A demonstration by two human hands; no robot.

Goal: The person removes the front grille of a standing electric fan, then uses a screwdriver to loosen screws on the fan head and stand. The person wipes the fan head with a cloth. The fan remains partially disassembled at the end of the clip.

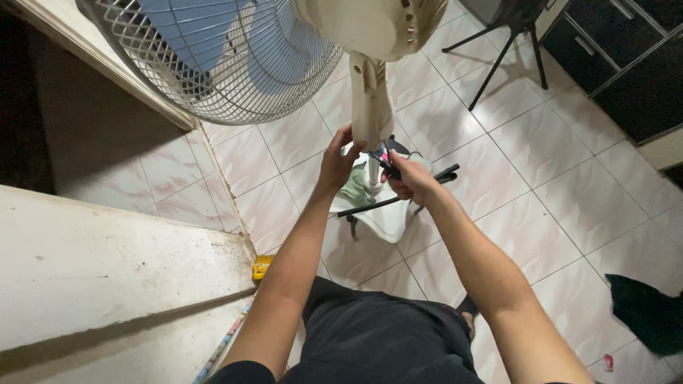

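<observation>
L hand [336,162] on fan neck [371,99] | R hand [409,178] grips tool [384,158], maybe pliers

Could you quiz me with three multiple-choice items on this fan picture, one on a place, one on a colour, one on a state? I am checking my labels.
1. Where is the left hand?
A. on the fan's neck
B. on the floor
C. on the tripod

2. What colour are the fan blades?
A. red
B. blue
C. black

3. How does the right hand stand?
A. open and empty
B. flat on the tiles
C. closed on a small dark tool

Answers: 1 A, its fingers touch the neck's lower end; 2 B, blue shows through the wire guard; 3 C, the fingers wrap the tool.
</observation>
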